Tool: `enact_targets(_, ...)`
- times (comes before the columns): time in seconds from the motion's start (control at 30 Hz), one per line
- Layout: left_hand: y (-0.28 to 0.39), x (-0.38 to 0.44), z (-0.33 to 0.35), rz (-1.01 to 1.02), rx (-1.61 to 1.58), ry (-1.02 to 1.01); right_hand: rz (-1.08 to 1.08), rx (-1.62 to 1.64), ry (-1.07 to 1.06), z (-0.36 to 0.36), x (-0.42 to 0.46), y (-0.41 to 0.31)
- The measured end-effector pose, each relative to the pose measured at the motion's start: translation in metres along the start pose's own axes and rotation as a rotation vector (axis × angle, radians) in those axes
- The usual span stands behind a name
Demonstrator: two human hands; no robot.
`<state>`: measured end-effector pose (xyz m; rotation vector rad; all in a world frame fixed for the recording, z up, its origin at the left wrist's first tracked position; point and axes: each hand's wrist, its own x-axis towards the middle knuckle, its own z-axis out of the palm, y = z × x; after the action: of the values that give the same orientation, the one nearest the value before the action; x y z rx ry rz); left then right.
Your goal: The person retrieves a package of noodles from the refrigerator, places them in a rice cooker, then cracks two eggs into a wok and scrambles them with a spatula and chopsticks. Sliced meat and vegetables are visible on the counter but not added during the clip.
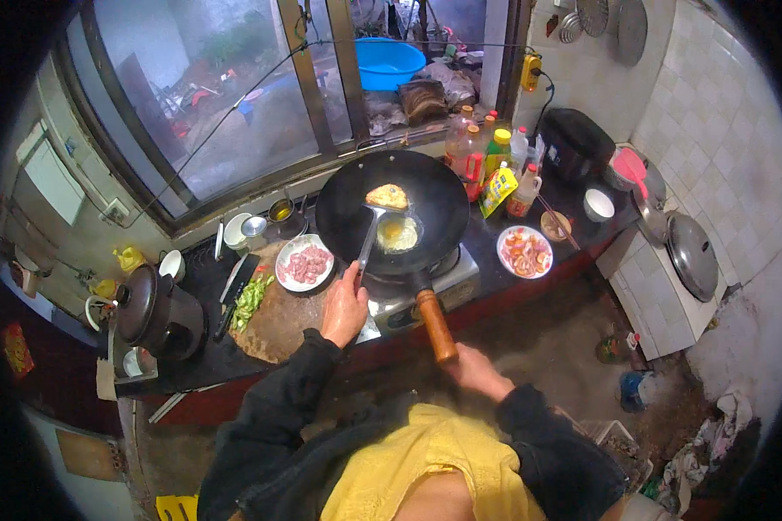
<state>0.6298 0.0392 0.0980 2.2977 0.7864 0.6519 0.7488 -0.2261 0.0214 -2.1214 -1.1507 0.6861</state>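
Note:
A black wok [339, 221] sits on a gas stove [463, 280]. My left hand [345, 306] grips the handle of a metal spatula [369, 244], whose blade reaches into the wok beside a folded, browned egg [387, 196]. Below that egg, a second egg with its yolk showing [399, 233] lies in the wok. My right hand [479, 371] holds the end of the wok's wooden handle [437, 325].
Left of the stove are a plate of raw meat pieces [305, 263], a round chopping board [280, 325] with cut green peppers [251, 301], a knife [238, 286] and a lidded dark pot [163, 319]. Rightward stand sauce bottles [498, 150] and a plate of sliced food [524, 253].

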Motion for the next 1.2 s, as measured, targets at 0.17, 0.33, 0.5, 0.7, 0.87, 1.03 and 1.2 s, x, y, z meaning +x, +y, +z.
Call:
enact_targets(0.17, 0.002, 0.004, -0.011, 0.028, 0.117, 0.019, -0.059, -0.01, -0.004, 0.002, 0.005, 0.016)
enact_targets(0.33, 0.001, 0.059, -0.059, 0.027, 0.095, -0.041, -0.054, -0.021, -0.028, 0.004, 0.002, 0.02)
enact_targets(0.5, 0.004, 0.096, -0.104, -0.04, -0.025, -0.151, -0.034, -0.01, 0.006, -0.001, -0.01, 0.018)
enact_targets(0.7, 0.018, 0.092, -0.131, -0.1, -0.044, -0.244, 0.019, 0.002, 0.009, 0.003, -0.02, 0.027)
enact_targets(0.87, 0.015, 0.087, -0.151, -0.127, -0.038, -0.235, -0.008, 0.031, 0.006, 0.006, -0.022, 0.031)
enact_targets(1.03, 0.017, 0.079, -0.164, 0.104, 0.221, -0.13, -0.043, 0.011, 0.007, 0.007, -0.017, 0.028)
enact_targets(1.2, 0.035, 0.062, -0.158, 0.16, 0.279, -0.062, -0.059, -0.028, -0.009, 0.004, -0.011, 0.013)
